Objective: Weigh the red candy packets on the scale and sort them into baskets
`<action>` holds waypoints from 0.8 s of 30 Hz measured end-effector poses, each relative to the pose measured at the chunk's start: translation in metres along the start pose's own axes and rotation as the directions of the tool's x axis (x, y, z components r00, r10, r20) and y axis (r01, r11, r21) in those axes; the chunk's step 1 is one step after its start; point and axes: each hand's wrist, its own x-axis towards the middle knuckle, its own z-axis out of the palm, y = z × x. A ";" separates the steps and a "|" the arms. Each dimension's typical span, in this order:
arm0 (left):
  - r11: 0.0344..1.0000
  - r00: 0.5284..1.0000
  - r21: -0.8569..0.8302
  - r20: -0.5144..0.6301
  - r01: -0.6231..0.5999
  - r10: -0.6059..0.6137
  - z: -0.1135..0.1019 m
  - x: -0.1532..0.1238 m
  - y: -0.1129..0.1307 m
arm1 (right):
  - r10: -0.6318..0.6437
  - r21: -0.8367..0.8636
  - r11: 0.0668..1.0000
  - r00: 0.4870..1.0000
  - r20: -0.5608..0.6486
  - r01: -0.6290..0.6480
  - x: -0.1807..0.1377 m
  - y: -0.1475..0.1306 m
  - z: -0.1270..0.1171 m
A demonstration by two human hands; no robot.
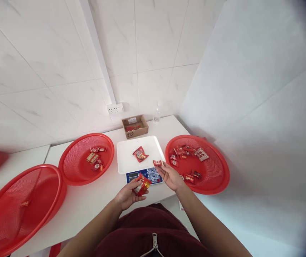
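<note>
The right hand (171, 177) pinches a small packet (157, 163), long axis left to right; the left hand (127, 195) holds a larger packet (143, 185). Far and left from the right hand, the nearer one, a third packet (140, 154) lies on the white tray (126, 162).

We see red, yellow and white on the soft film packet (143, 183) in our left fingers (133, 184), red and cream on the small film packet (157, 163) in our right fingers (166, 167). Our rectangular plastic weighing tray (127, 153) is plain white, its keypad panel (152, 175) blue with pale keys. We find mesh-patterned red on the round plastic baskets (75, 157), brown on the cardboard box (137, 133), grey streaks on the white wall tiles (153, 43).
</note>
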 end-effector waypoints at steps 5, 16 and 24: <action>0.999 1.000 -0.040 -0.031 -0.003 0.002 -0.016 -0.009 -0.008 | 0.095 -0.174 0.982 0.993 0.076 -0.080 -0.007 0.005 0.026; 0.987 0.995 0.158 0.102 -0.028 0.012 0.024 0.003 -0.014 | 0.119 -0.587 0.799 0.921 0.372 0.134 -0.047 0.002 0.005; 0.980 0.997 0.197 0.074 -0.019 0.005 0.063 0.024 -0.007 | -0.198 -0.578 0.810 0.974 -0.108 0.100 -0.013 -0.076 -0.119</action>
